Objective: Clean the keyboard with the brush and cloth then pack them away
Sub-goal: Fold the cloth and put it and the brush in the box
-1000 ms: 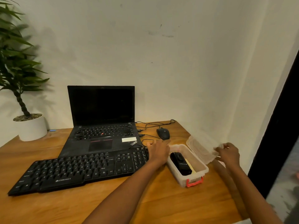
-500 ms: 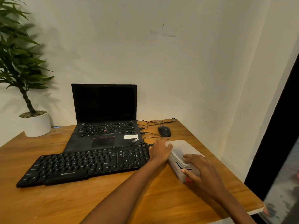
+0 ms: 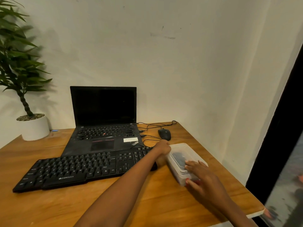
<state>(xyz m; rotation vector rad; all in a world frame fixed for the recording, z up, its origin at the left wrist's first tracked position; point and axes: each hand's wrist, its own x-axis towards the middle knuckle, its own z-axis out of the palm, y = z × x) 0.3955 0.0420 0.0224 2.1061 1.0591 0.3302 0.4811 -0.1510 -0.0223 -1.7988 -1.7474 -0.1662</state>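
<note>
A black external keyboard (image 3: 82, 169) lies across the wooden desk (image 3: 114, 203) in front of a laptop. To its right stands a small clear plastic box (image 3: 180, 153) with its lid on and a red latch at the near end; a dark object shows dimly through the lid. My left hand (image 3: 162, 149) holds the box's left side, fingers curled against its wall. My right hand (image 3: 198, 172) lies on the near end of the lid with the thumb at the red latch. No separate brush or cloth is in sight.
An open black laptop (image 3: 105, 128) stands behind the keyboard. A black mouse (image 3: 164, 134) and its cables lie at the back right. A potted plant (image 3: 32, 126) is at the back left. The desk's right edge is close to the box.
The lid, held open beside the box by my right hand, has come down onto the box. My right hand has moved onto the lid's near end. The left hand has stayed at the box's side.
</note>
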